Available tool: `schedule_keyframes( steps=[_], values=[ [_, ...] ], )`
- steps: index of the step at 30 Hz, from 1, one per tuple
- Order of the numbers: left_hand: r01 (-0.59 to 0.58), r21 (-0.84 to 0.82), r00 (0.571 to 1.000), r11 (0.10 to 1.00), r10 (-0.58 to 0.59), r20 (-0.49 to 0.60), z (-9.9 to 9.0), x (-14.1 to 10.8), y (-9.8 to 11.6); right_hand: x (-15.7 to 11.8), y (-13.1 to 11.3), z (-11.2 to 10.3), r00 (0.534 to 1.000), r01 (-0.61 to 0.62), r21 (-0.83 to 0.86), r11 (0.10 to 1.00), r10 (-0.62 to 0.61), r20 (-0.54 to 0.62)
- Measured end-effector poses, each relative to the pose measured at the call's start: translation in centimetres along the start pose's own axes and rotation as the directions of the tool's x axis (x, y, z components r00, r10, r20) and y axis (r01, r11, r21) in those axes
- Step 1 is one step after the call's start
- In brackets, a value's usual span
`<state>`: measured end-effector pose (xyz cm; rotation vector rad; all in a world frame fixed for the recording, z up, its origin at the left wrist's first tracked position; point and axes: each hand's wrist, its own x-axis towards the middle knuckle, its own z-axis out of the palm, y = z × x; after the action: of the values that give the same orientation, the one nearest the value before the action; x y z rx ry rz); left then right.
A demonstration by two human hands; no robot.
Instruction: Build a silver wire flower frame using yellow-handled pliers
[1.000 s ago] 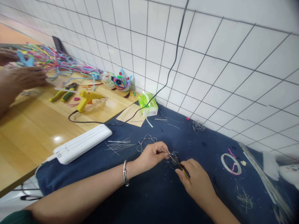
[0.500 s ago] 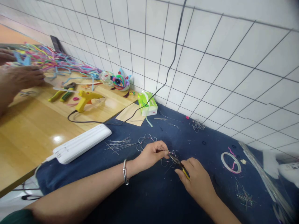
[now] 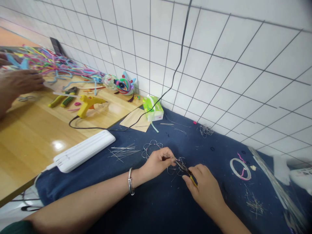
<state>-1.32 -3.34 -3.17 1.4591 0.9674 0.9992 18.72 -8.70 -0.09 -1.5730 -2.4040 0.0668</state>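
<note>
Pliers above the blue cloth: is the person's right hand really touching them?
Touching. The head view shows the right hand closed around the pliers at their yellow handle.

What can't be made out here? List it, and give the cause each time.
All in the head view:
Wire flower: its lower part is hidden behind the left hand.
Thin piece pinched in that hand: mostly covered by the fingers.
Pliers in the right hand: tips too small to tell whether they are closed.
Co-worker's near hand: blurred, its arm cut off by the left edge.
White object: cut off by the right edge.
</note>
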Motion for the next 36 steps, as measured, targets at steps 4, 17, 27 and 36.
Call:
schedule_keyframes(
  steps=[4, 17, 27, 36],
  values=[
    [0.008, 0.011, 1.000, 1.000, -0.008, -0.006, 0.0, 0.0, -0.1, 0.1, -0.2, 0.0, 0.999, 0.021, -0.053, 0.998, -0.022, -0.026],
    [0.063, 0.007, 0.995, 0.998, -0.064, 0.072, -0.3, 0.1, 0.2, 0.1, 0.0, 0.1, 0.994, 0.096, -0.185, 0.978, -0.106, -0.042],
    [0.133, -0.211, 0.991, 0.968, -0.127, 0.044, -0.6, 0.3, 0.3, 0.0, 0.1, 0.0, 0.990, 0.109, -0.188, 0.976, -0.124, -0.068],
    [0.186, -0.373, 0.981, 0.909, -0.194, 0.016, -0.4, 0.3, 0.0, 0.2, -0.9, -0.2, 0.990, 0.060, -0.240, 0.969, -0.088, -0.107]
  ],
)
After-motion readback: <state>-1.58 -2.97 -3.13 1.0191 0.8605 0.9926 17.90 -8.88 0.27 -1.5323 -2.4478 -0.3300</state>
